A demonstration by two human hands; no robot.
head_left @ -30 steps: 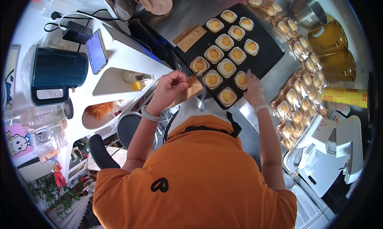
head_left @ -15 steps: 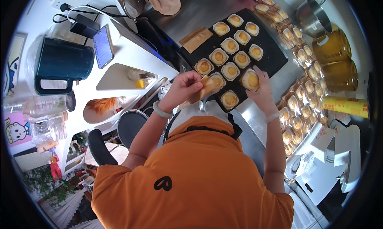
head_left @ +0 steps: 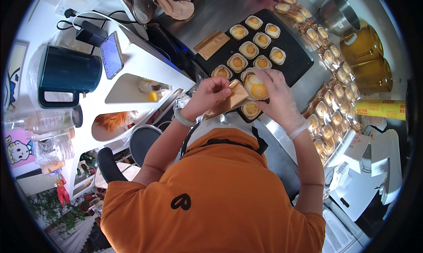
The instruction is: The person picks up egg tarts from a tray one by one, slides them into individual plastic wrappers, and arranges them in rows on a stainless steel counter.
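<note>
In my left hand is a small brown paper bag, pinched by its edge between thumb and fingers. My right hand, in a clear plastic glove, grips a round pastry with a yellow centre by its side. That pastry is just right of the bag's mouth, apart from it or barely touching; I cannot tell which. Beneath both hands lies a black baking tray with several similar pastries in white paper cups. A stack of flat brown paper bags rests at the tray's left edge.
Many wrapped pastries line the counter on the right. Behind them stand a steel bowl and an amber container. On the left, a white shelf unit holds a phone and a dark kettle.
My right hand has lifted the pastry off the tray and carried it left, close to the bag. The left hand stays nearly in place, holding the bag.
</note>
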